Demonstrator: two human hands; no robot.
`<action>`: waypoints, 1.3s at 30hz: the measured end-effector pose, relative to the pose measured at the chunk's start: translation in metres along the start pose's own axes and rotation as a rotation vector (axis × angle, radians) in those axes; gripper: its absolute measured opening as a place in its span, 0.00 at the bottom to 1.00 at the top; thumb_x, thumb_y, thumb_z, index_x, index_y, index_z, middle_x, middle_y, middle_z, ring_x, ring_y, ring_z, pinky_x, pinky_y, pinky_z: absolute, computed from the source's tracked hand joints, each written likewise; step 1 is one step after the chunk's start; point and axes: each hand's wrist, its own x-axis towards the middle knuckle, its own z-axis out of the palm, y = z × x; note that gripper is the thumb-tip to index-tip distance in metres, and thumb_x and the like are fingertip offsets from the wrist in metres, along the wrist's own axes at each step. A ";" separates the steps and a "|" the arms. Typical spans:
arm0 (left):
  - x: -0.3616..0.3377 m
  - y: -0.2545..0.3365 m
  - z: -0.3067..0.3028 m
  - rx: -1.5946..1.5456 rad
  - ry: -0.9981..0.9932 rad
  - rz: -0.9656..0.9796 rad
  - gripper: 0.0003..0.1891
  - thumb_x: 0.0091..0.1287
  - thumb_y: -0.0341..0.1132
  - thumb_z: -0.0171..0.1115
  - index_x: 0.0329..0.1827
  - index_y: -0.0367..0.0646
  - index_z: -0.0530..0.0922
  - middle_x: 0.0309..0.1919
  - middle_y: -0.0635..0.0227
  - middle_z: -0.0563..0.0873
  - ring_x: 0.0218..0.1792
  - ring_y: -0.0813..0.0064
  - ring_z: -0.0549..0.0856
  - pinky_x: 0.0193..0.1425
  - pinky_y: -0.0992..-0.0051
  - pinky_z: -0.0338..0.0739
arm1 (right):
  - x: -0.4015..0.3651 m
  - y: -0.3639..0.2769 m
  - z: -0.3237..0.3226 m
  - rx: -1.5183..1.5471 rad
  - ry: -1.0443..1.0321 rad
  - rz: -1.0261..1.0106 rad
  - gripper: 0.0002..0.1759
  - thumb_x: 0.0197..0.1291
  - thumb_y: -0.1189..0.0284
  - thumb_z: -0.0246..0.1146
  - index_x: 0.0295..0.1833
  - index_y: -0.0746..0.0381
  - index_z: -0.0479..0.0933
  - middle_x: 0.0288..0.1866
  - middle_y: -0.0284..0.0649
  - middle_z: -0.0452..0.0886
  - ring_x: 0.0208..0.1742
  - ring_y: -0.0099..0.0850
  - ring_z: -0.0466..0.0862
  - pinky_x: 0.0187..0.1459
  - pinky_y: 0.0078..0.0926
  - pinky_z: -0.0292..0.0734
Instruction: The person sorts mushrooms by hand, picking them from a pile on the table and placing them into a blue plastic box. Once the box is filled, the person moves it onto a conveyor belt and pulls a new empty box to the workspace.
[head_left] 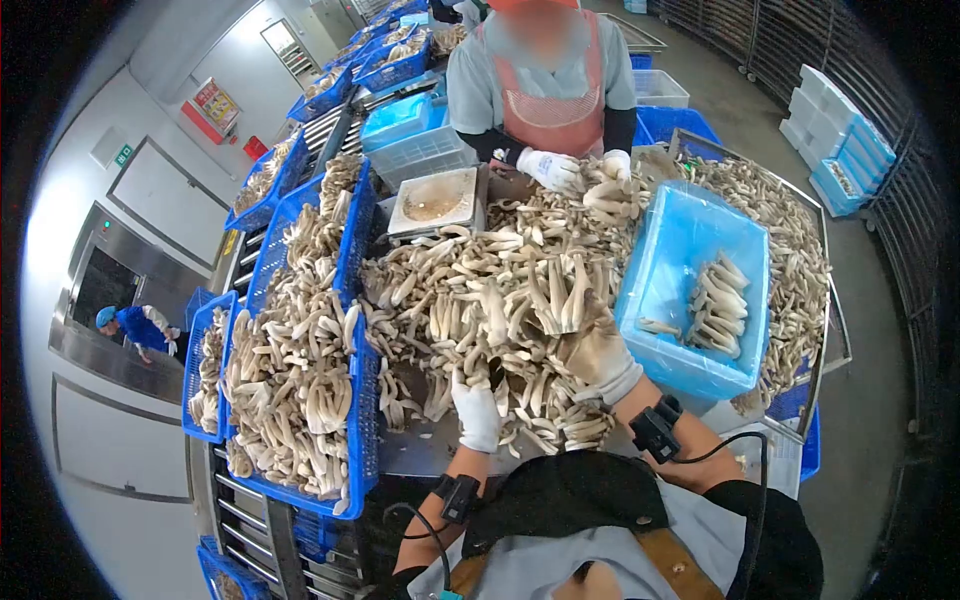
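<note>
While both gloved hands are sitting in the mushroom pile (470,290) at the bench's (415,455) near edge, the right hand (598,358) is clasping a clump (565,300) of stems.
Grip of the left hand (478,410) cannot be told; it is lying fingers-down on the pile. Stems are showing pale, long and smooth, caps probably brittle: lifting by the stem bases is looking safest. Plastic-lined blue bin (680,230) is sitting just right.
</note>
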 end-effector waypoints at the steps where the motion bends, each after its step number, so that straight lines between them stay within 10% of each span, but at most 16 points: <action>1: 0.002 -0.004 -0.001 -0.009 0.002 -0.055 0.21 0.67 0.19 0.48 0.63 0.39 0.74 0.45 0.75 0.80 0.39 0.87 0.76 0.47 0.85 0.72 | -0.003 -0.003 -0.005 -0.044 0.165 0.050 0.36 0.63 0.57 0.65 0.75 0.51 0.65 0.78 0.32 0.64 0.80 0.36 0.58 0.76 0.49 0.59; 6: 0.014 -0.017 -0.012 0.045 -0.164 -0.302 0.42 0.63 0.28 0.64 0.79 0.40 0.53 0.62 0.58 0.77 0.54 0.72 0.79 0.58 0.75 0.75 | -0.020 -0.014 -0.022 -0.894 0.088 -0.014 0.37 0.68 0.56 0.58 0.79 0.48 0.55 0.81 0.32 0.57 0.81 0.36 0.55 0.76 0.51 0.56; 8: 0.009 -0.012 -0.016 0.270 -0.290 -0.240 0.48 0.60 0.25 0.65 0.81 0.42 0.45 0.66 0.55 0.71 0.63 0.68 0.75 0.62 0.72 0.75 | -0.021 -0.019 0.002 0.034 0.145 0.070 0.36 0.69 0.58 0.58 0.79 0.50 0.56 0.81 0.34 0.58 0.79 0.36 0.58 0.79 0.43 0.50; 12: -0.018 0.020 0.022 0.384 -0.402 -0.063 0.46 0.61 0.31 0.66 0.80 0.38 0.49 0.73 0.50 0.64 0.74 0.61 0.64 0.72 0.67 0.66 | -0.033 -0.025 -0.038 0.006 0.146 0.185 0.33 0.69 0.58 0.59 0.78 0.46 0.60 0.79 0.33 0.62 0.79 0.35 0.58 0.78 0.42 0.52; 14: -0.022 0.041 0.043 0.131 -0.460 -0.231 0.45 0.61 0.32 0.66 0.80 0.37 0.51 0.74 0.49 0.63 0.75 0.58 0.62 0.76 0.64 0.62 | -0.037 -0.019 -0.053 -0.723 0.229 0.159 0.28 0.71 0.65 0.55 0.73 0.61 0.64 0.74 0.42 0.68 0.72 0.34 0.67 0.74 0.38 0.61; 16: -0.017 0.030 0.047 0.575 -0.510 0.182 0.43 0.62 0.33 0.64 0.79 0.36 0.53 0.75 0.49 0.64 0.75 0.56 0.64 0.76 0.63 0.61 | -0.041 -0.022 -0.037 -1.224 0.253 0.176 0.23 0.68 0.74 0.51 0.68 0.64 0.68 0.66 0.42 0.73 0.65 0.33 0.73 0.68 0.34 0.67; 19: -0.007 -0.040 0.041 0.882 -0.419 0.278 0.37 0.64 0.37 0.62 0.75 0.33 0.59 0.72 0.44 0.67 0.74 0.52 0.65 0.76 0.62 0.61 | -0.048 -0.016 -0.019 -1.346 0.263 0.149 0.21 0.65 0.87 0.46 0.62 0.70 0.73 0.54 0.43 0.82 0.55 0.32 0.81 0.58 0.29 0.76; 20: -0.016 -0.008 0.052 0.778 -0.407 0.158 0.36 0.64 0.37 0.63 0.74 0.33 0.61 0.69 0.44 0.70 0.70 0.54 0.69 0.74 0.64 0.63 | -0.060 -0.025 -0.074 -1.552 0.226 0.085 0.22 0.74 0.79 0.42 0.69 0.69 0.67 0.65 0.49 0.76 0.62 0.34 0.78 0.60 0.30 0.78; 21: -0.025 0.024 0.063 0.674 -0.381 0.042 0.35 0.65 0.38 0.64 0.73 0.32 0.63 0.65 0.44 0.74 0.67 0.55 0.73 0.72 0.65 0.65 | -0.047 -0.013 -0.056 -0.791 0.289 0.201 0.18 0.74 0.73 0.48 0.64 0.66 0.73 0.57 0.44 0.81 0.55 0.32 0.81 0.62 0.30 0.75; 22: -0.023 0.013 0.062 0.496 -0.355 -0.027 0.33 0.66 0.39 0.65 0.71 0.33 0.64 0.61 0.51 0.76 0.60 0.66 0.75 0.63 0.70 0.70 | -0.042 -0.005 -0.055 -0.729 0.299 0.161 0.21 0.76 0.65 0.47 0.65 0.65 0.72 0.57 0.44 0.80 0.53 0.32 0.81 0.58 0.31 0.78; 29: -0.010 -0.003 0.062 0.005 -0.268 -0.207 0.24 0.68 0.39 0.65 0.63 0.38 0.72 0.51 0.63 0.82 0.48 0.76 0.78 0.49 0.76 0.76 | -0.031 -0.007 -0.091 -0.508 0.372 0.295 0.30 0.71 0.54 0.55 0.71 0.60 0.67 0.57 0.40 0.80 0.50 0.31 0.81 0.50 0.34 0.80; 34: -0.017 -0.003 0.069 0.202 -0.416 -0.181 0.14 0.65 0.34 0.63 0.50 0.36 0.79 0.37 0.66 0.84 0.39 0.75 0.79 0.47 0.73 0.75 | -0.025 -0.008 -0.072 -0.813 0.292 0.231 0.30 0.72 0.56 0.49 0.72 0.62 0.65 0.63 0.46 0.77 0.61 0.37 0.79 0.63 0.36 0.76; 36: -0.021 0.017 0.060 0.520 -0.515 -0.095 0.25 0.65 0.37 0.64 0.63 0.35 0.73 0.52 0.58 0.82 0.52 0.65 0.80 0.57 0.66 0.75 | -0.036 -0.024 -0.112 -1.448 0.233 -0.068 0.30 0.72 0.57 0.46 0.72 0.63 0.64 0.63 0.48 0.76 0.63 0.38 0.78 0.65 0.37 0.75; 39: -0.002 -0.008 0.034 0.510 -0.463 0.014 0.53 0.62 0.39 0.66 0.82 0.44 0.36 0.78 0.43 0.48 0.73 0.52 0.62 0.74 0.66 0.65 | -0.022 -0.027 -0.011 -0.829 0.551 0.315 0.29 0.63 0.63 0.55 0.67 0.64 0.69 0.59 0.44 0.80 0.54 0.36 0.81 0.59 0.35 0.75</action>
